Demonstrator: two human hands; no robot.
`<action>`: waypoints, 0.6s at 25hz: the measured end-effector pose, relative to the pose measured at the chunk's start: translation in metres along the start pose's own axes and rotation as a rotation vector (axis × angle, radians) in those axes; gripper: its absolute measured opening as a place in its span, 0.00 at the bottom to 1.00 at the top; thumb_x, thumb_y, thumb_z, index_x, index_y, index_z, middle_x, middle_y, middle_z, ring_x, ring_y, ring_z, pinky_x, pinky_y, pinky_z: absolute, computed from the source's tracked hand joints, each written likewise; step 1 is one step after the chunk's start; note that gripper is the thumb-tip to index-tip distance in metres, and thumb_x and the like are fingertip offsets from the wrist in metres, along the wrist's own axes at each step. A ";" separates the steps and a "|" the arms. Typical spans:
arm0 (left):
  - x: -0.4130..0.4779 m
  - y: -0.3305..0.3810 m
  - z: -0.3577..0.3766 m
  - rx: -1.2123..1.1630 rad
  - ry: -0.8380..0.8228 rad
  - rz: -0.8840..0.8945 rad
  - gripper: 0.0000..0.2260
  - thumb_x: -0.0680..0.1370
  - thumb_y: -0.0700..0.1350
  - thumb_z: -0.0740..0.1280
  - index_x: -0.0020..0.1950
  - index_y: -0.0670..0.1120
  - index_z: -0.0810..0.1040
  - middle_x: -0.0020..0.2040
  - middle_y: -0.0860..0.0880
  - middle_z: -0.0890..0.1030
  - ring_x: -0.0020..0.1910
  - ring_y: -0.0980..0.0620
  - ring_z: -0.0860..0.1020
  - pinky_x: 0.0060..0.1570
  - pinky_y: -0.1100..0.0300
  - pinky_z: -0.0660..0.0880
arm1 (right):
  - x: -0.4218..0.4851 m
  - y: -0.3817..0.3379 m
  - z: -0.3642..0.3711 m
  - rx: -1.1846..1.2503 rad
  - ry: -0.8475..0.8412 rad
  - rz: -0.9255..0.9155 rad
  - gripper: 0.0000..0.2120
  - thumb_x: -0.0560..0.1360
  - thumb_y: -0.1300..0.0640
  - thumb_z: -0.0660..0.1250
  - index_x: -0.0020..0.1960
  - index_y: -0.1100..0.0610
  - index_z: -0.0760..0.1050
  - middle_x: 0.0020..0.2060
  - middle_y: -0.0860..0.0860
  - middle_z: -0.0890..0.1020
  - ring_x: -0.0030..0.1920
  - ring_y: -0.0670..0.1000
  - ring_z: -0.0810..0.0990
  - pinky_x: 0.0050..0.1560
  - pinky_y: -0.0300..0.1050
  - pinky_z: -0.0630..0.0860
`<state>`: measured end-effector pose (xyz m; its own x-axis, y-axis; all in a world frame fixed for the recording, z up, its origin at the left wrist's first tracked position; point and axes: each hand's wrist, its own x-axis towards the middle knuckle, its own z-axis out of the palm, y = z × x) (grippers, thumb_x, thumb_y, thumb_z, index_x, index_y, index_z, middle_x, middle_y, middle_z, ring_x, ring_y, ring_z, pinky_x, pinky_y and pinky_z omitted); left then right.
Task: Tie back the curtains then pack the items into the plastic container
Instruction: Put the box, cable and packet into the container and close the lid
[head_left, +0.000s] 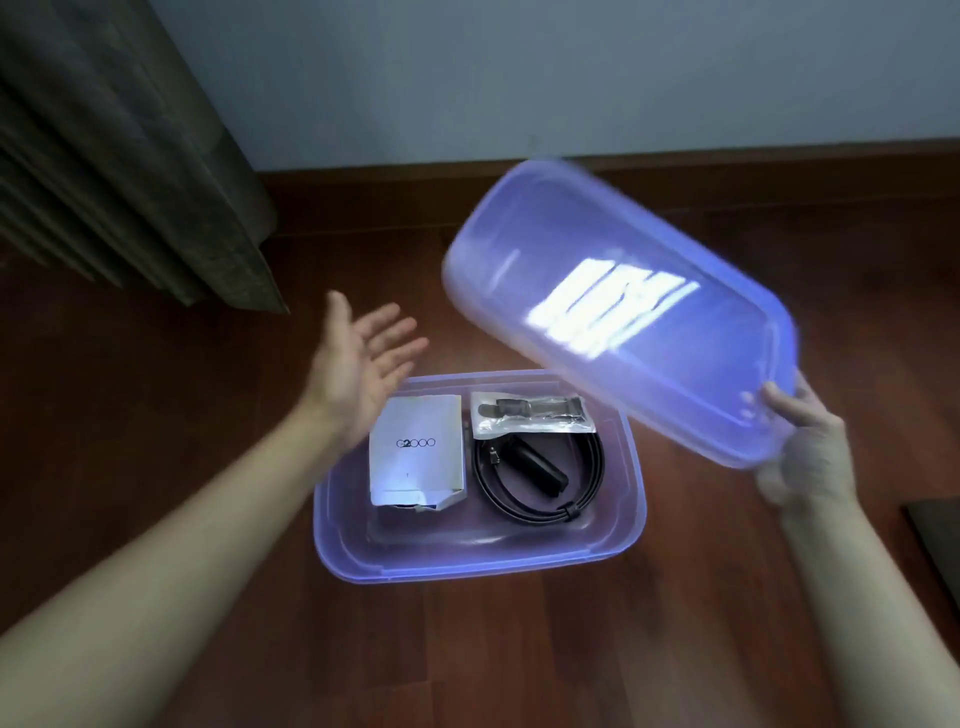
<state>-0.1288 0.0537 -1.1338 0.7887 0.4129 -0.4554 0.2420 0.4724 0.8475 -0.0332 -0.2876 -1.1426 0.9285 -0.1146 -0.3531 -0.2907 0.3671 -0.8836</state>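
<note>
A translucent purple plastic container (483, 564) stands open on the wooden floor. Inside lie a white box (415, 452) marked G2000, a clear packet (532, 413) with dark parts, and a coiled black cable (540, 475) with a black device in its middle. My right hand (802, 452) grips the near corner of the purple lid (613, 306), which is tilted and blurred above the container's right side. My left hand (363, 358) hovers palm up with straight fingers over the container's far left corner, holding nothing.
A grey-brown curtain (130, 156) hangs at the upper left, its hem just above the floor. A pale wall with a dark wooden skirting board (363, 179) runs behind. A dark object (940, 540) shows at the right edge.
</note>
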 end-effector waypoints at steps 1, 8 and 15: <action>0.001 0.017 -0.007 -0.136 -0.001 -0.044 0.29 0.79 0.63 0.45 0.72 0.46 0.64 0.68 0.44 0.71 0.60 0.47 0.75 0.63 0.51 0.69 | -0.009 -0.003 0.010 -0.062 -0.127 0.044 0.17 0.73 0.69 0.57 0.55 0.54 0.76 0.37 0.46 0.85 0.34 0.44 0.82 0.39 0.36 0.79; -0.026 -0.021 -0.046 0.962 0.209 0.162 0.26 0.77 0.49 0.67 0.73 0.45 0.64 0.71 0.46 0.70 0.69 0.46 0.69 0.67 0.52 0.66 | -0.032 0.051 0.026 -0.465 -0.150 0.011 0.16 0.72 0.66 0.64 0.59 0.57 0.75 0.47 0.50 0.83 0.46 0.49 0.80 0.43 0.35 0.78; -0.021 -0.042 -0.065 1.057 0.235 0.130 0.20 0.80 0.45 0.61 0.72 0.44 0.67 0.71 0.44 0.69 0.71 0.44 0.66 0.68 0.53 0.63 | -0.059 0.089 0.021 -0.666 -0.199 -0.026 0.13 0.77 0.57 0.64 0.60 0.49 0.67 0.53 0.39 0.75 0.50 0.32 0.74 0.52 0.33 0.69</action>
<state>-0.1919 0.0757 -1.1776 0.7427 0.6031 -0.2909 0.6169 -0.4473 0.6476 -0.1088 -0.2292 -1.1944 0.9433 0.0786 -0.3224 -0.2886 -0.2852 -0.9140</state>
